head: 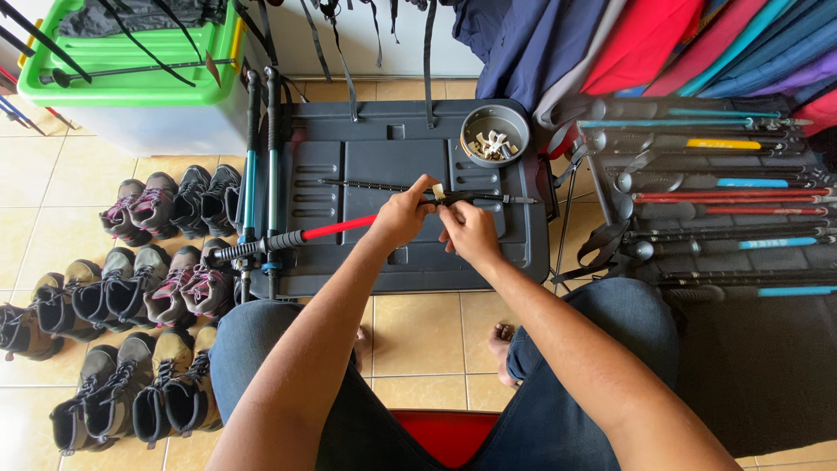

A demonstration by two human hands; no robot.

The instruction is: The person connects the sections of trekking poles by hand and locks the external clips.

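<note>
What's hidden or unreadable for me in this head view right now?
- Red trekking pole: its locking joint is covered by the left hand and right hand.
- Small pale piece at the fingertips: too small to identify.
- Parts in the grey bowl: too small.
- Green-lidded bin: cut off by the top edge.

I am sitting in what is looking like the back room of an outdoor-gear rental or repair shop. Rows of hiking boots [131, 296] are lining the tiled floor [418, 331] to my left, many trekking poles [724, 201] are lying stacked on my right, and bright jackets [663, 44] are hanging above them. A grey plastic lid [401, 201] is serving as my bench, with a small bowl of pole parts [494, 135] sitting on it.
</note>
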